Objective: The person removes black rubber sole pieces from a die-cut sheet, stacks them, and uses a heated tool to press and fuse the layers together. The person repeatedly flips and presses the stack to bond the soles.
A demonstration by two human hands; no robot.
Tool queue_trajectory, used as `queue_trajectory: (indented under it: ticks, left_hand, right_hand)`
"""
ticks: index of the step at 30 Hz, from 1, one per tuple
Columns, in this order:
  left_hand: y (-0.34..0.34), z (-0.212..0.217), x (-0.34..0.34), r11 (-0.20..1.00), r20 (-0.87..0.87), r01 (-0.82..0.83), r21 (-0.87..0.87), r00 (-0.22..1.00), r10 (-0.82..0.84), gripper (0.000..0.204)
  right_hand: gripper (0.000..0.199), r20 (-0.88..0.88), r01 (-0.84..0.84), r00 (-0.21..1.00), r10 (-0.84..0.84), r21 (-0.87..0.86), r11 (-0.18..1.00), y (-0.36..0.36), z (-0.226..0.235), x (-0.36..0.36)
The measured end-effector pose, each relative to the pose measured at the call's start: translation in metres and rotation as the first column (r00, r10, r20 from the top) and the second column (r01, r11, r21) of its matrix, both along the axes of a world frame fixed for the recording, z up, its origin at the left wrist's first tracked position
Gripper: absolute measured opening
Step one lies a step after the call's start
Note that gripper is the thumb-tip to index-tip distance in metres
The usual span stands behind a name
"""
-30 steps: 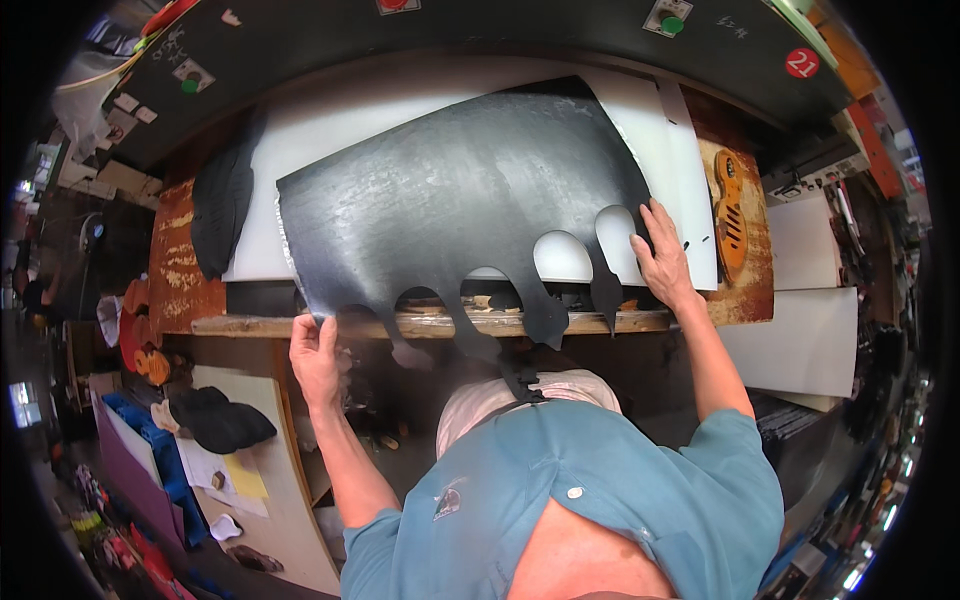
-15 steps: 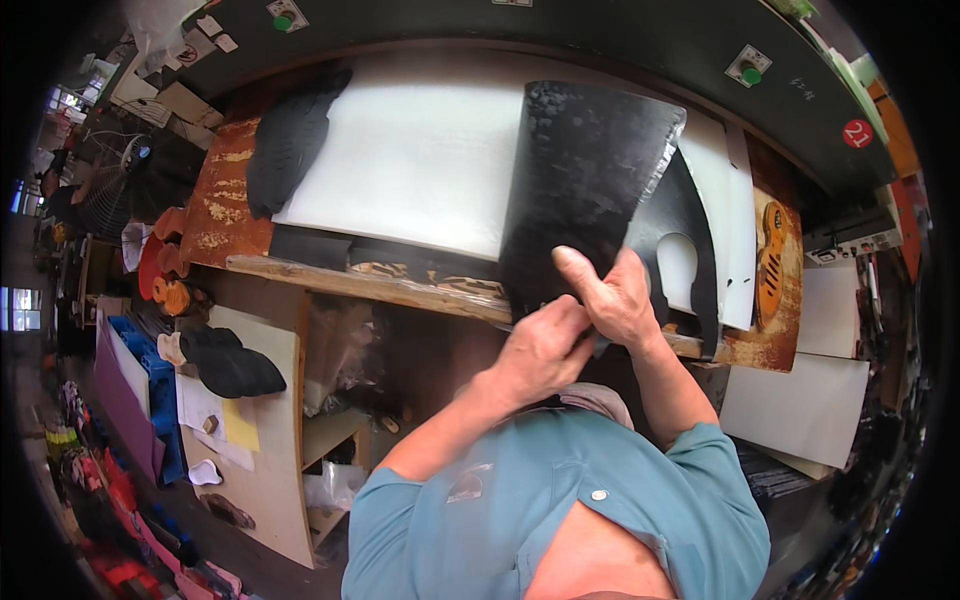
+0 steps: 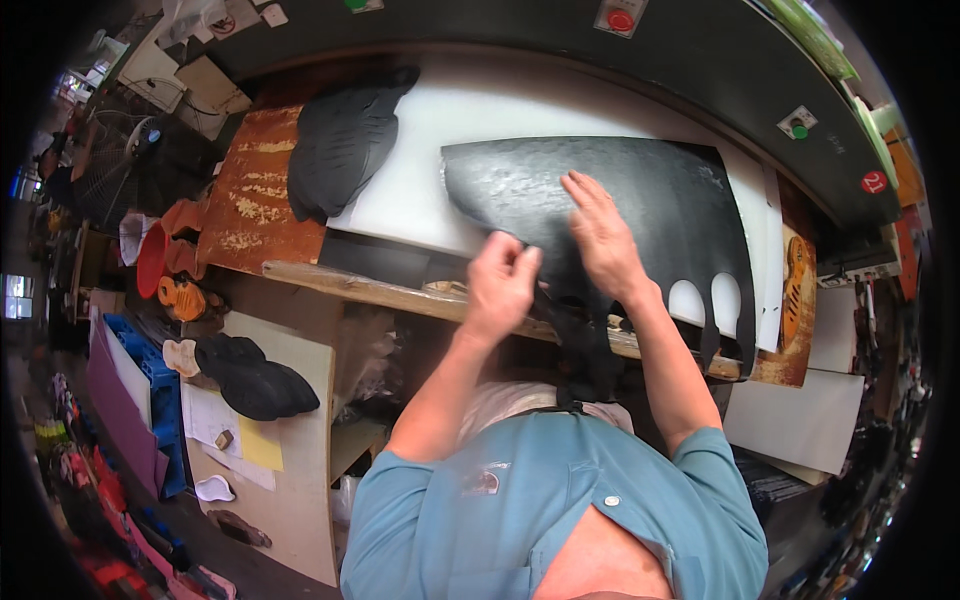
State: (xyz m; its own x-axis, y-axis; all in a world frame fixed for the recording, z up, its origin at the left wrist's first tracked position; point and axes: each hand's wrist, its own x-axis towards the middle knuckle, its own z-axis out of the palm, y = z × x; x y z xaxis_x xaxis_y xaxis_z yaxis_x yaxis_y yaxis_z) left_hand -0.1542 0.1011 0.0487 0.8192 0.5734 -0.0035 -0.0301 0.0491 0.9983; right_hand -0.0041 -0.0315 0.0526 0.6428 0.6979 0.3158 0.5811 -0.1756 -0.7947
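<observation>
A wide black sheet [image 3: 640, 190], like leather or rubber, lies spread over the white cutting board [image 3: 430, 130]. Oval cut-outs near its front right edge show white through them, and dark strips hang over the front edge. My left hand [image 3: 503, 285] is closed, pinching the sheet's near left edge. Flat on top of the sheet, with fingers stretched out, rests my right hand [image 3: 607, 238]. Left of the sheet, a stack of black shaped pieces [image 3: 345, 145] lies partly on the board. An orange slotted tool [image 3: 796, 290] sits at the far right.
A dark green machine beam [image 3: 480, 30] with buttons runs behind the board. A wooden rail [image 3: 390, 297] borders the front. At the left, a side table [image 3: 290, 500] holds black sole-shaped pieces [image 3: 255, 378] and papers; a fan [image 3: 135, 165] stands behind. White sheets [image 3: 795, 415] lean at the right.
The black sheet, folded and upright before, is now spread out to the left. My hands have parted; the right has flattened onto the sheet, and the left has moved to its left edge.
</observation>
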Motion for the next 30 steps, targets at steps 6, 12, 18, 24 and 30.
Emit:
queue_trajectory:
  ticks: [6,12,18,24,30]
  left_hand:
    - [0.068,-0.021,-0.049,0.928,-0.036,-0.238,0.286,0.965,0.259,0.014]
    - [0.067,-0.048,-0.115,0.880,-0.015,-0.349,0.323,0.927,0.374,0.019]
    - [0.058,-0.076,-0.202,0.737,-0.185,-0.670,0.088,0.716,0.673,0.021]
    - [0.145,-0.055,-0.224,0.666,-0.111,-0.701,0.255,0.663,0.740,0.036]
    - [0.323,-0.047,-0.139,0.772,-0.067,-0.542,0.332,0.803,0.593,0.059]
  right_hand:
    - [0.052,0.516,0.238,0.855,-0.038,-0.326,0.915,0.021,-0.068,0.007]
    - [0.044,0.478,0.207,0.877,-0.051,-0.280,0.937,0.018,-0.077,0.019]
    - [0.044,0.373,0.208,0.922,-0.100,-0.263,0.942,0.020,-0.069,0.012]
    - [0.041,0.125,0.043,0.991,-0.036,-0.055,0.998,0.081,-0.035,-0.012]
    - [0.056,0.070,0.020,0.997,-0.015,-0.075,0.997,0.235,-0.038,-0.009]
